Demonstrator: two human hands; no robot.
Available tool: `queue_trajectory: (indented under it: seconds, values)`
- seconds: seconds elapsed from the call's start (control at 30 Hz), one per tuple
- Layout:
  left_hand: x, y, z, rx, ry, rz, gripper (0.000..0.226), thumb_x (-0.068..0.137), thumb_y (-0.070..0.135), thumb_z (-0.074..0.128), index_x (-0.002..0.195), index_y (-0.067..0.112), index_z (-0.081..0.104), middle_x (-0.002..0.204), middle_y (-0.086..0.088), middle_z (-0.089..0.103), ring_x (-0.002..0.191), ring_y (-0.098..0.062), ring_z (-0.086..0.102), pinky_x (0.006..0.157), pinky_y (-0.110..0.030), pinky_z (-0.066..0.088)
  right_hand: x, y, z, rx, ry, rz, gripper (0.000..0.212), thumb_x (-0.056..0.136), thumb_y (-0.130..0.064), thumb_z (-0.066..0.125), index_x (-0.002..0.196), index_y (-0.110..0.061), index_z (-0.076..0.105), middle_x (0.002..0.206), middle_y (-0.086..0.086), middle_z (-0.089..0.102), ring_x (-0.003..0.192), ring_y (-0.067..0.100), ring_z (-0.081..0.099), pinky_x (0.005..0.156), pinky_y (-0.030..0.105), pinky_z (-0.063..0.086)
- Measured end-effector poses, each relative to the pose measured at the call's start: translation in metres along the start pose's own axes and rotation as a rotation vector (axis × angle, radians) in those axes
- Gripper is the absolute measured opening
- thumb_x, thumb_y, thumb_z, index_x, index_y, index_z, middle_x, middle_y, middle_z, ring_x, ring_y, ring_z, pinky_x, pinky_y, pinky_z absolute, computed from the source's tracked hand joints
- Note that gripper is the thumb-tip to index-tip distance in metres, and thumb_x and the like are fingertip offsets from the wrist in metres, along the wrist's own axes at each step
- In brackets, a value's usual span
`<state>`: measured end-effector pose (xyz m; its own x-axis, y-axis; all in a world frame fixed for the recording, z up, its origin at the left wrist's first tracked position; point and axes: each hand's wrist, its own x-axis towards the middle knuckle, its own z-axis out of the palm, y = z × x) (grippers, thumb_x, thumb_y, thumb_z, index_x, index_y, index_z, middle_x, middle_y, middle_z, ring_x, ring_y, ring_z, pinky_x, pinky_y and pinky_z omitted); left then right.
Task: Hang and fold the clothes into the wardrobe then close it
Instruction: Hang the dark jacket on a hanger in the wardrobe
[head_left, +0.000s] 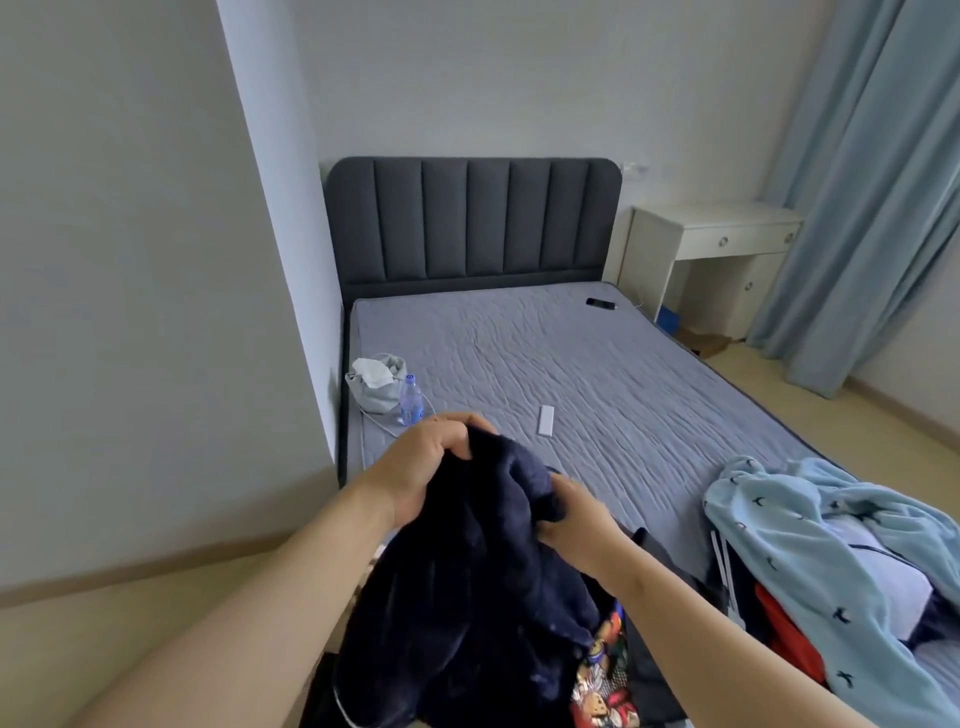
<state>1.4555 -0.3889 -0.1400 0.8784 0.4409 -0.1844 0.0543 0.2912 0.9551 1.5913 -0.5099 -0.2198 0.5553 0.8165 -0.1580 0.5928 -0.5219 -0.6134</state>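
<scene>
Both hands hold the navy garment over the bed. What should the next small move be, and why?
Probably pull the left hand and right hand apart to shake the navy garment open: they grip it close together, so it hangs bunched, too crumpled to fold or hang. Bare mattress lies ahead.

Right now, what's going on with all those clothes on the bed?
A person is holding up a dark navy garment with both hands over the foot of the bed. The left hand grips its top and the right hand grips a fold beside it. A light blue garment lies heaped with other clothes on the bed's right side. No wardrobe is in view.
</scene>
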Motion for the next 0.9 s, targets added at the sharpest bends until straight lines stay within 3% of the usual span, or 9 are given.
queue_trajectory:
  seconds: [0.03,0.1,0.2,0.33,0.37,0.4,0.53,0.73,0.9]
  values:
    - [0.000,0.002,-0.005,-0.024,-0.011,0.000,0.023,0.052,0.008,0.044,0.055,0.017,0.065,0.056,-0.002,0.057,0.052,-0.011,0.056,0.050,-0.017,0.047,0.001,-0.007,0.001,-0.030,-0.046,-0.015,0.021,0.083,-0.015,0.053,0.098,-0.028,0.059,0.092,-0.008,0.061,0.097,0.022,0.057,0.074,0.020,0.044]
    - [-0.001,0.003,-0.014,-0.048,-0.002,-0.034,0.016,0.056,0.014,0.052,0.058,0.017,0.067,0.061,-0.003,0.061,0.055,-0.012,0.059,0.054,-0.020,0.050,0.000,-0.018,0.002,0.045,-0.018,-0.040,0.028,0.085,-0.008,0.046,0.066,-0.028,0.049,0.061,-0.014,0.052,0.065,0.011,0.052,0.050,0.012,0.033]
    - [0.002,-0.003,-0.028,0.048,0.109,-0.211,0.031,0.086,0.043,0.051,0.081,0.018,0.069,0.076,-0.004,0.066,0.066,-0.016,0.062,0.065,-0.026,0.049,0.000,-0.029,-0.010,0.322,0.201,-0.019,0.032,0.083,0.001,0.039,0.074,-0.026,0.053,0.069,-0.008,0.059,0.066,0.009,0.054,0.055,0.021,0.039]
    - [0.010,-0.004,-0.027,0.185,0.032,-0.240,0.060,0.072,0.065,0.058,0.119,0.029,0.049,0.086,-0.004,0.063,0.061,-0.010,0.043,0.059,-0.022,0.045,0.004,-0.057,-0.036,0.373,0.338,-0.167,0.029,0.080,-0.001,0.049,0.081,-0.027,0.063,0.072,-0.012,0.064,0.070,0.001,0.057,0.058,0.015,0.042]
    - [0.014,-0.003,-0.023,0.203,-0.018,-0.200,0.068,0.071,0.062,0.064,0.125,0.025,0.048,0.094,-0.007,0.065,0.100,-0.009,0.028,0.061,-0.020,0.047,0.004,-0.065,-0.038,0.385,0.324,-0.208,0.029,0.079,-0.002,0.054,0.076,-0.028,0.064,0.067,-0.014,0.064,0.066,-0.002,0.057,0.055,0.009,0.041]
    - [0.017,-0.001,-0.018,0.214,-0.058,-0.173,0.069,0.073,0.056,0.068,0.127,0.018,0.048,0.103,-0.012,0.065,0.101,-0.020,0.062,0.065,-0.021,0.048,0.004,-0.070,-0.038,0.410,0.303,-0.232,0.031,0.077,-0.001,0.057,0.071,-0.031,0.064,0.063,-0.016,0.063,0.063,-0.005,0.058,0.055,0.006,0.042]
    - [0.019,0.000,-0.014,0.401,-0.082,-0.050,0.010,0.089,0.016,0.061,0.098,0.016,0.066,0.086,0.000,0.065,0.081,-0.011,0.062,0.070,-0.021,0.048,0.004,-0.069,-0.036,0.448,0.257,-0.240,0.044,0.076,0.004,0.058,0.067,-0.039,0.064,0.067,-0.013,0.066,0.059,-0.002,0.061,0.060,0.010,0.050]
    - [0.020,-0.007,-0.024,0.426,0.069,0.125,0.021,0.089,0.002,0.057,0.091,0.019,0.069,0.087,-0.001,0.070,0.084,-0.012,0.065,0.077,-0.018,0.051,0.009,-0.049,-0.029,0.282,0.119,-0.238,0.055,0.082,0.002,0.045,0.123,-0.035,0.051,0.109,-0.021,0.053,0.102,0.001,0.049,0.085,0.015,0.041]
    - [0.010,0.018,-0.023,0.326,0.014,0.294,0.039,0.089,-0.004,0.051,0.077,0.026,0.073,0.079,0.008,0.070,0.079,-0.004,0.065,0.071,-0.014,0.051,0.011,-0.029,-0.019,0.184,-0.104,-0.167,0.041,0.080,-0.015,0.051,0.111,-0.042,0.052,0.088,-0.024,0.059,0.089,0.002,0.054,0.071,0.018,0.042]
